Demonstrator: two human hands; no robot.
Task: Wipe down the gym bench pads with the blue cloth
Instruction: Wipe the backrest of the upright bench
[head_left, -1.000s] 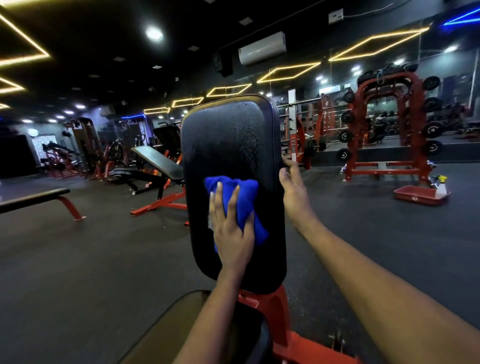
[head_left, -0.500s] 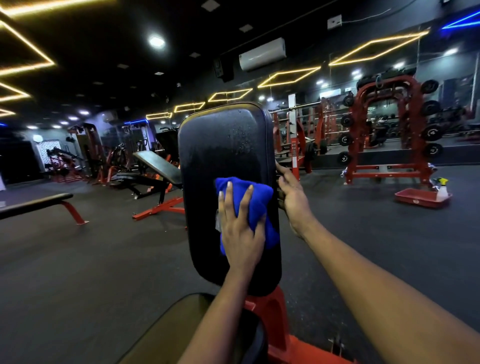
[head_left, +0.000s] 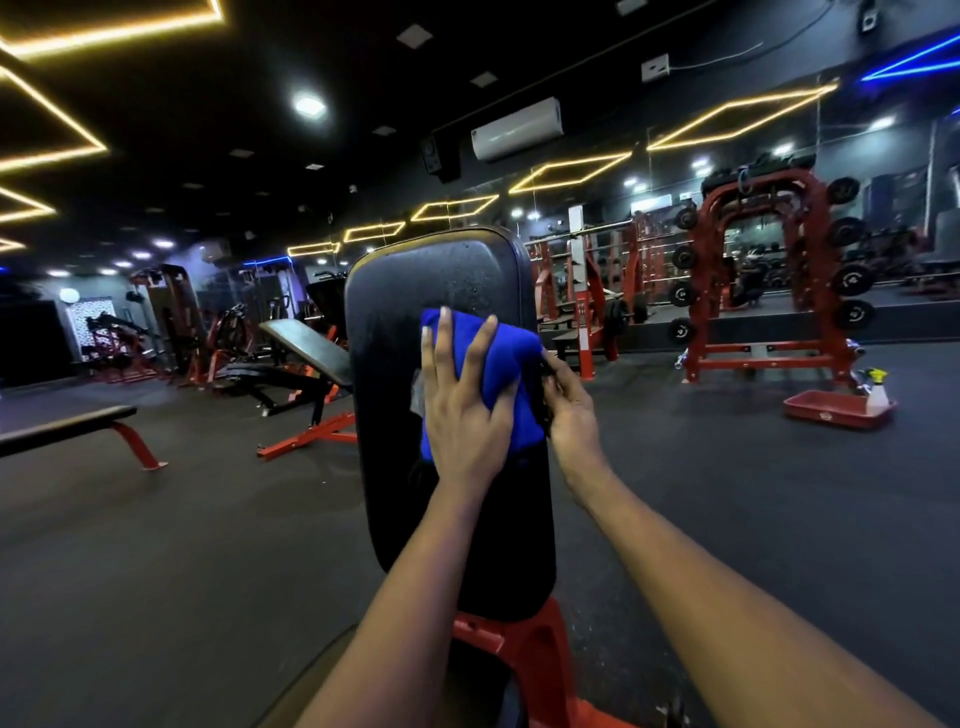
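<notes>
Left hand (head_left: 465, 415) flat, fingers spread, pressing cloth (head_left: 501, 374) against upright back pad (head_left: 447, 291), around mid-height toward right edge. Spread palm likely chosen to load a wide patch of cloth and keep the bunched fabric from sliding out. Right hand (head_left: 569, 410) curled round pad's right edge, just beside cloth, probably bracing pad against the push; whether fingers close fully behind cannot be told, rear side hidden. Hands nearly touching, only cloth between. Droplets visible on upper pad, above cloth, so that zone judged not yet wiped; lower pad looking duller, wet or dry unclear. Seat pad (head_left: 332, 680) at bottom of view, under left forearm, apparently untouched. Spray bottle (head_left: 877, 387) standing in red tray (head_left: 826, 413) on floor, well apart at right, presumably parked there while both hands are busy.
</notes>
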